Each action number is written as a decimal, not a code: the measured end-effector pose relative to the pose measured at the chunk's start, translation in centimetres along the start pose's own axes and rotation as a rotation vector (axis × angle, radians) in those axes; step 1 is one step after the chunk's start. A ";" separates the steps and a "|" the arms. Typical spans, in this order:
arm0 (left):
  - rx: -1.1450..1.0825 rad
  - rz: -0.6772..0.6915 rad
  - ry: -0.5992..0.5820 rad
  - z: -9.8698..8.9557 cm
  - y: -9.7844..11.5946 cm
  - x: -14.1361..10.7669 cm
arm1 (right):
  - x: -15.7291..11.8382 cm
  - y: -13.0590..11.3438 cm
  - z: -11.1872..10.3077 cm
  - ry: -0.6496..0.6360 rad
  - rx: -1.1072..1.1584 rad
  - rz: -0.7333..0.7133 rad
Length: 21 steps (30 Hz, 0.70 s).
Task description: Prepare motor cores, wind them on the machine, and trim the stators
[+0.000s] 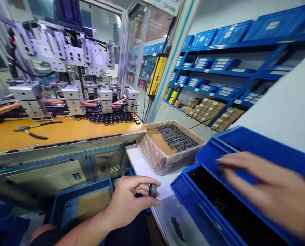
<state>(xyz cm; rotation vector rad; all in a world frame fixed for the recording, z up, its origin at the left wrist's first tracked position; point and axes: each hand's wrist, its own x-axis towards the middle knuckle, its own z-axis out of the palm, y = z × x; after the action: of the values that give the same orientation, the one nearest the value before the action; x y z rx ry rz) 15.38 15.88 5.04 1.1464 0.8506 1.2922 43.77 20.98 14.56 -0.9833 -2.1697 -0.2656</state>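
My left hand (134, 198) is closed on a small dark round part (153, 190), held between thumb and fingers above the edge of the white table (139, 158). My right hand (262, 188), smeared by motion, pinches a small black piece (221, 168) over the blue bins at the right. Below it, the nearer blue bin (190, 194) holds dark contents that are hard to make out. A cardboard box (165, 162) lined with clear plastic stands beyond my hands, with many small dark parts inside.
Pliers (31, 129) lie on the orange bench (3, 136), near several black round parts (111, 118) below the machine (72, 99). A blue tray (56, 208) sits low at left. Blue shelves (219, 77) hold bins behind.
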 end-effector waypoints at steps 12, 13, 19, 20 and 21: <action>-0.089 0.070 0.051 -1.3 2.2 -3.2 | 1.6 -12.3 7.8 -0.046 0.589 -0.296; -0.126 0.060 0.061 -1.6 2.4 -3.5 | 1.7 -12.8 7.9 -0.044 0.581 -0.305; -0.193 0.039 0.092 -4.5 4.3 -5.9 | 3.0 -16.7 8.1 -0.037 0.602 -0.366; -0.184 0.051 0.106 -5.2 4.8 -6.4 | 3.3 -17.4 8.2 -0.064 0.611 -0.388; -0.174 0.064 0.123 -6.0 5.2 -6.9 | 3.6 -18.1 8.4 -0.090 0.613 -0.410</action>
<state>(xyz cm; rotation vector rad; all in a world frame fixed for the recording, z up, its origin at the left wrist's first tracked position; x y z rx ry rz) 7.37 9.61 7.65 0.9709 0.7796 1.4718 24.65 14.41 12.97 -0.2092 -2.3045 0.2543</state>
